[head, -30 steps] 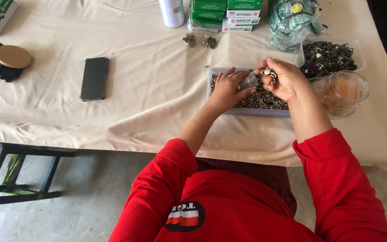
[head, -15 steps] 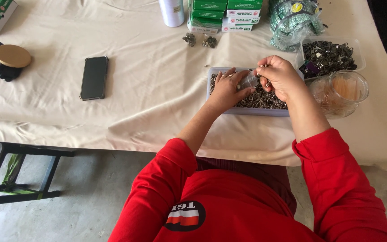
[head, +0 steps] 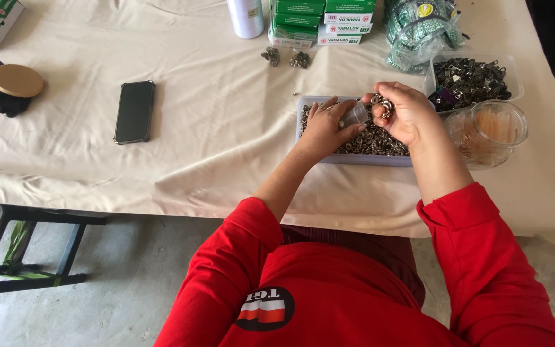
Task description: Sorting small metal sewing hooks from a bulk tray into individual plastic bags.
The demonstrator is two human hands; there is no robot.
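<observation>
Holding a small clear bag (head: 355,114) pinched at its mouth, the left hand (head: 329,128) rests over the shallow tray of small metal rings (head: 380,138), its fingers closed on the bag; the right hand (head: 406,112), at about 3 o'clock from it and nearly touching, is cupped shut around a cluster of rings (head: 382,103) at the bag's opening. Compared with the view a second ago, the right hand has rolled slightly and drawn closer to the bag mouth, so the rings now sit right at the opening; judged from this, filling of the bag is under way, though how many rings are already inside cannot be told. At 2 o'clock from the hands stands a clear tub of dark metal parts (head: 473,76), and at 3 o'clock a round clear container (head: 491,128). At 12 o'clock lie stacked green boxes (head: 319,19) and a white cylinder (head: 245,16). Well apart at 9 o'clock a black phone (head: 134,110) lies flat on the cloth-covered counter (head: 194,167), with a round tan lid (head: 17,80) beyond it.
</observation>
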